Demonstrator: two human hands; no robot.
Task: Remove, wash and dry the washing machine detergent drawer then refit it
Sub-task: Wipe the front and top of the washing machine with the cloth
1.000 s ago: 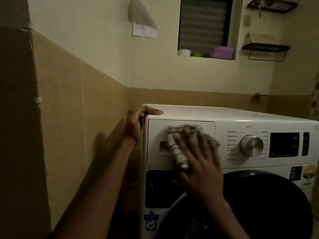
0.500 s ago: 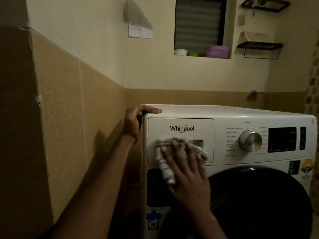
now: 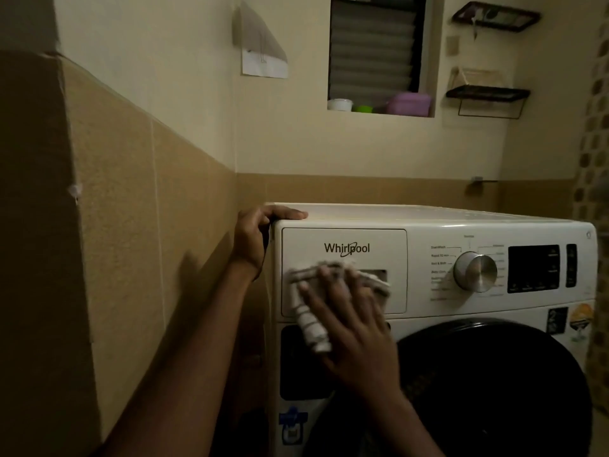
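The white detergent drawer (image 3: 344, 239) sits flush in the top left of the washing machine (image 3: 428, 308), its front marked with a brand name. My right hand (image 3: 349, 324) presses a striped cloth (image 3: 309, 328) flat against the lower half of the drawer front, covering most of the handle recess. The cloth's loose end hangs below the drawer edge. My left hand (image 3: 257, 235) grips the machine's top left corner, thumb on the top panel.
A tiled wall stands close on the left of the machine. A metal dial (image 3: 474, 271) and a dark display (image 3: 533, 268) lie right of the drawer, the dark round door (image 3: 494, 390) below. Wall shelves (image 3: 487, 94) and a window ledge with containers are above.
My right hand and the cloth have slid down and to the left across the drawer front, uncovering the brand name. My left hand has stayed on the corner.
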